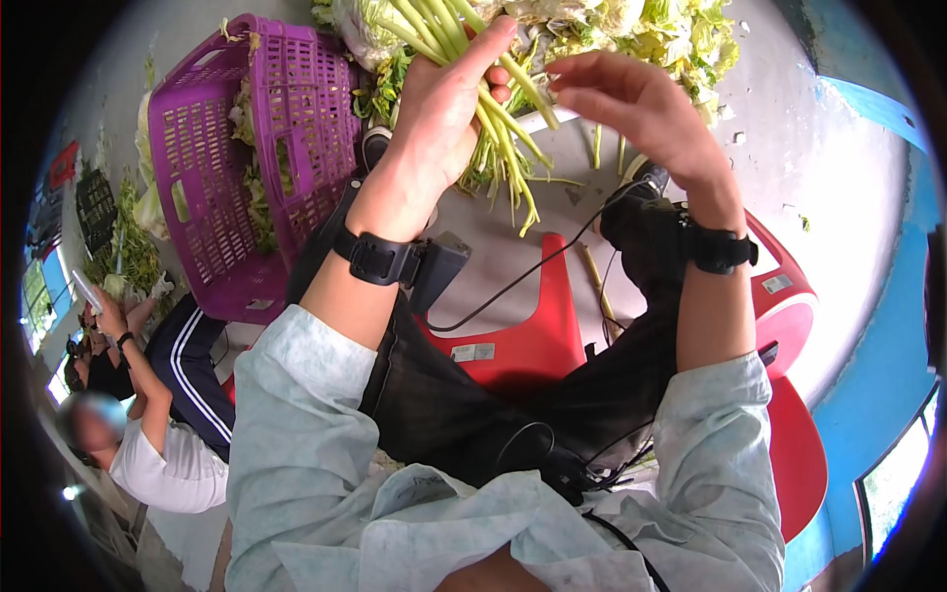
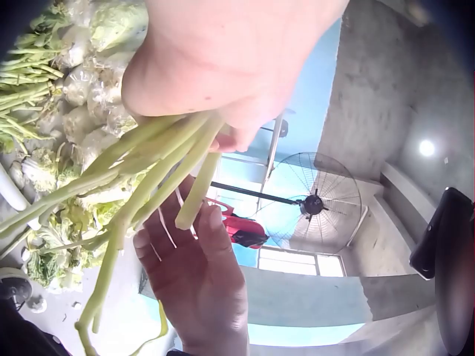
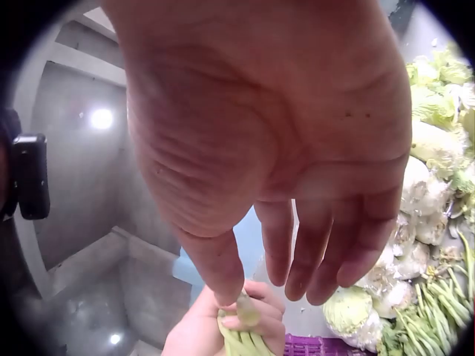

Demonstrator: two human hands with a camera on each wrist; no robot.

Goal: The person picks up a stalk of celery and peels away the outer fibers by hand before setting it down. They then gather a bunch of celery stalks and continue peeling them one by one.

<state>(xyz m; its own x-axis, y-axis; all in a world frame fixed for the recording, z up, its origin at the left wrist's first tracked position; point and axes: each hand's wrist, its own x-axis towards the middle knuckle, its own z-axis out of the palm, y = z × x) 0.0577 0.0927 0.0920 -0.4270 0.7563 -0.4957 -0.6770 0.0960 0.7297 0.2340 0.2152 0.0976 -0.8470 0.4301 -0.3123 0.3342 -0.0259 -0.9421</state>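
My left hand point(image 1: 439, 113) grips a bunch of long, thin green celery stalks point(image 1: 508, 148), thumb laid along them. Their lower ends splay out beneath the fist, and one thicker stalk point(image 2: 197, 193) points toward the other hand. Just right of the bunch, my right hand point(image 1: 641, 109) is raised with nothing in its grasp. Its fingers are loosely bent in the right wrist view, where its thumb point(image 3: 215, 267) comes close to the cut stalk ends. The palm point(image 2: 197, 297) faces the bunch in the left wrist view.
A purple plastic basket point(image 1: 296, 128) stands tilted at the left. Cabbages and leafy trimmings point(image 1: 681, 49) lie on the floor ahead. Between my legs is a red stool point(image 1: 543, 335), with a black cable point(image 1: 513, 281) crossing above it. Another person point(image 1: 168, 464) sits at far left.
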